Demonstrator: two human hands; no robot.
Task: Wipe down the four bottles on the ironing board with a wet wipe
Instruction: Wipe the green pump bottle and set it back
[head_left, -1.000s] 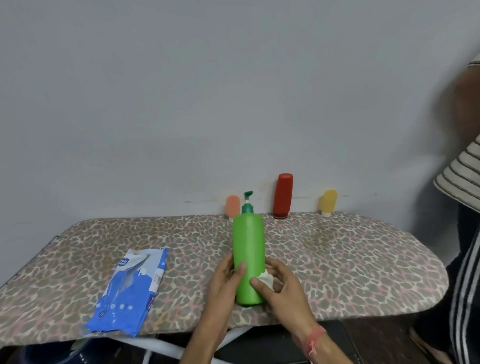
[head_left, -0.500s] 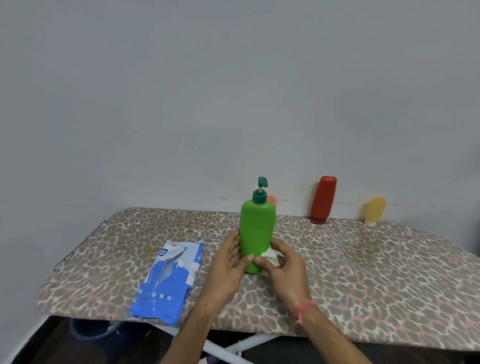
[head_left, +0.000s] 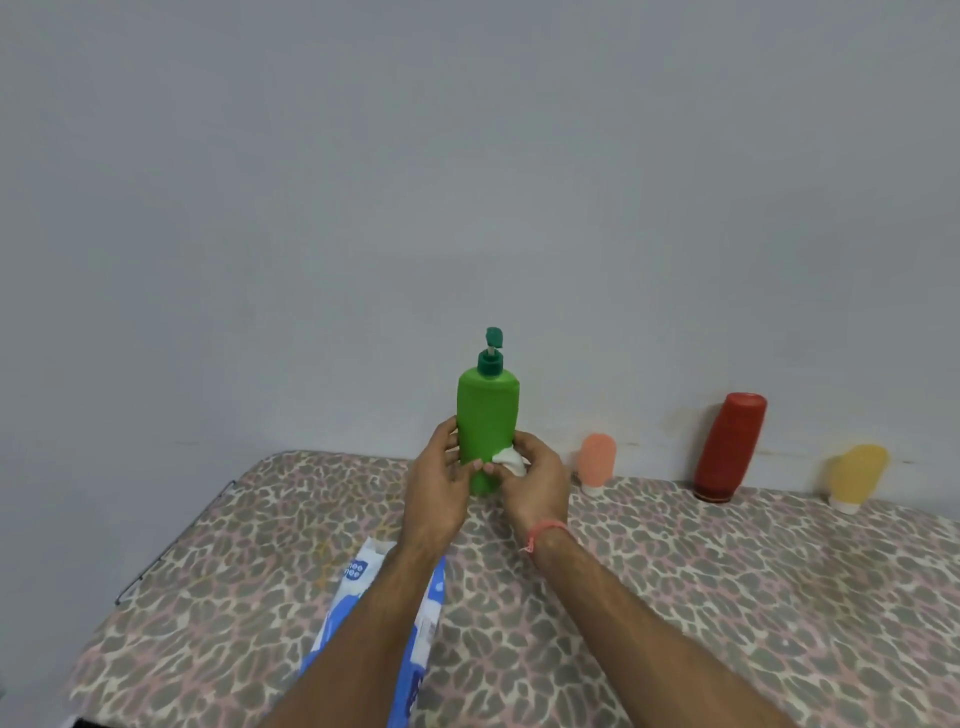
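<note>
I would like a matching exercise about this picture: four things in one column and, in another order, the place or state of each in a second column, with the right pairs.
Things:
1. green pump bottle
2. red bottle
3. wet wipe
4. wipes pack

Places or states:
A. lies flat on the ironing board, partly under the left forearm
B. stands on its cap near the wall
C. held upright between both hands
D. pressed on the green bottle by the right hand

Pairs: 1-C, 2-B, 3-D, 4-A
</note>
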